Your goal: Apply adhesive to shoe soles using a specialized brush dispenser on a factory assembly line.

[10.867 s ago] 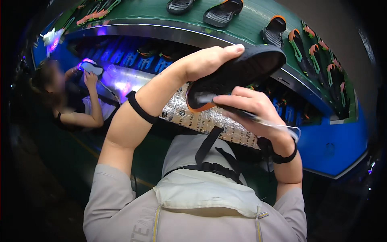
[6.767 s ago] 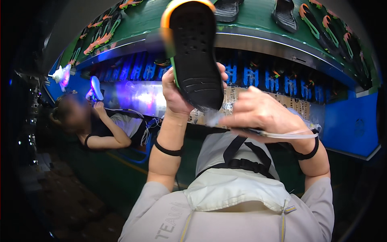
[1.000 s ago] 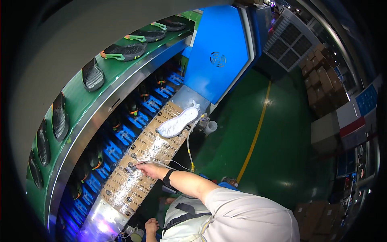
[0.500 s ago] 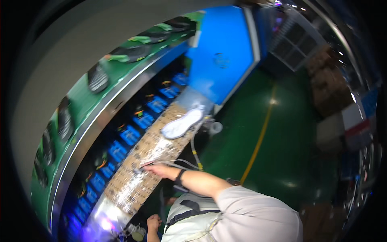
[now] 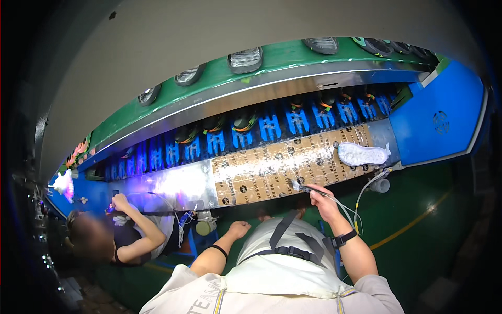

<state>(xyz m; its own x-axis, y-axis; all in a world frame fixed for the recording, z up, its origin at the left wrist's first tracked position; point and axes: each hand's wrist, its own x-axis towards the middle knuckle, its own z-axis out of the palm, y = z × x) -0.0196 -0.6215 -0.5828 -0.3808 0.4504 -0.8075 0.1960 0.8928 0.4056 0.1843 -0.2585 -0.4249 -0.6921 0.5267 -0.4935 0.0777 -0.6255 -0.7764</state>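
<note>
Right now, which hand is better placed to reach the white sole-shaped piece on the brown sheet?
Probably the right hand: it is nearer to the white sole-shaped piece, though it holds a slim dark tool. The left hand looks empty but is farther.

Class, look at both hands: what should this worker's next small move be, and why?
Probably raise the left hand toward a black sole on the green belt: that hand looks empty, while the right hand holds a brush-like tool over the cardboard with no sole at its tip.
</note>
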